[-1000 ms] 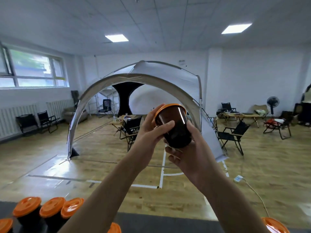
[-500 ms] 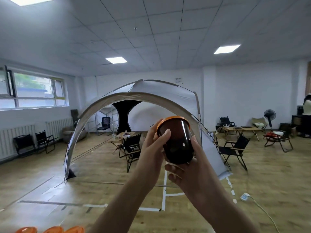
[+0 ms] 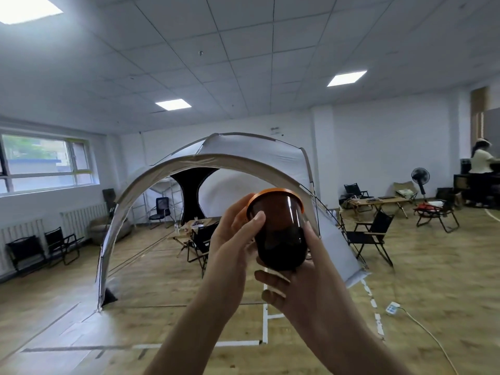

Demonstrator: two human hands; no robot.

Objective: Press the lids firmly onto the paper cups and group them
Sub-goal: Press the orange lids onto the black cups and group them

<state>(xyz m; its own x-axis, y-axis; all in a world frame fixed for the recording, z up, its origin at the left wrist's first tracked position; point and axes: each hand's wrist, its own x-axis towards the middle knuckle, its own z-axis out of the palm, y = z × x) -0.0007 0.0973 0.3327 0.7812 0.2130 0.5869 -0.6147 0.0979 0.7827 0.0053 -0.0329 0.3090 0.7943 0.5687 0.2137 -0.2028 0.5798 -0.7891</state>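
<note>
I hold a dark paper cup (image 3: 280, 236) up in front of me at chest height, tilted, with an orange lid (image 3: 273, 192) seated on its rim. My left hand (image 3: 232, 239) wraps the cup's upper left side, thumb lying across its wall just under the lid. My right hand (image 3: 300, 280) cradles the cup's base and right side from below, fingers curled round it. The table and the other lidded cups are out of view below the frame.
A large white dome tent (image 3: 216, 169) fills the room ahead, with folding chairs (image 3: 370, 236) and low tables on the wooden floor. A person (image 3: 480, 169) stands at the far right beside a fan (image 3: 420, 177). A power strip (image 3: 392, 308) lies on the floor.
The view has tilted upward, so the table edge and the grouped orange-lidded cups have dropped out of sight. Both hands keep the same hold on the cup, raised slightly.
</note>
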